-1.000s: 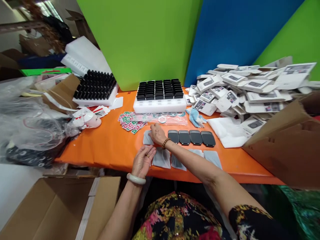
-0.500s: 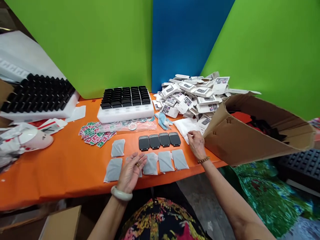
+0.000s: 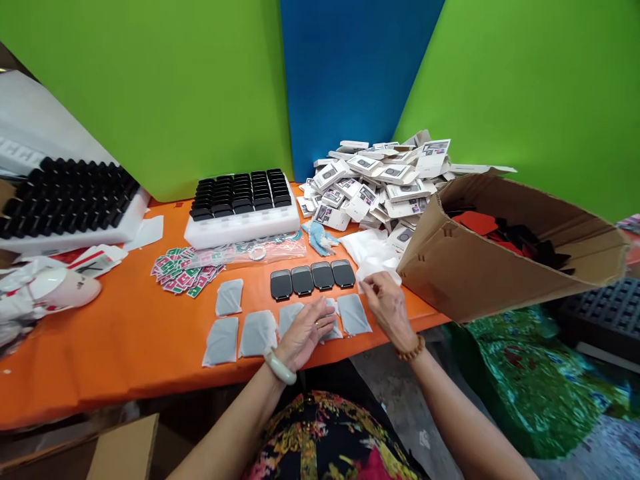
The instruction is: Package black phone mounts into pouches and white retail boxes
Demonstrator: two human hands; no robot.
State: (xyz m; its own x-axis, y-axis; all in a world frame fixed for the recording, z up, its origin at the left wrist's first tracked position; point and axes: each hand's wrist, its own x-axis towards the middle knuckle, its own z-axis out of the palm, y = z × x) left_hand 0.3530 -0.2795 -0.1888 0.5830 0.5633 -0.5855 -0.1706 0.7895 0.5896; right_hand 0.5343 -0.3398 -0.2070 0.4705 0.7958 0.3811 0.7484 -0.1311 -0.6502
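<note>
My left hand (image 3: 306, 331) is open, palm turned inward, above the front row of grey wrapped pieces (image 3: 257, 333), partly covering two of them. With my right hand (image 3: 389, 308) I pinch a thin white sheet (image 3: 367, 269) at the right, beside the stack of white sheets (image 3: 364, 244). Another wrapped piece (image 3: 229, 297) lies behind the row at the left. Four dark rounded pieces (image 3: 302, 281) lie side by side behind the front row. A crumpled blue cloth (image 3: 320, 239) lies behind them.
White foam trays (image 3: 245, 225) hold black pieces at the back and far left. Printed stickers (image 3: 186, 270) lie near clear plastic bags (image 3: 250, 251). A heap of small white boxes (image 3: 373, 183) stands behind an open carton (image 3: 450, 267) at the right edge of the orange table (image 3: 125, 333).
My left hand has moved right along the row, uncovering a wrapped piece. My right hand has drawn a thin white sheet from the stack toward me. The view has shifted slightly.
</note>
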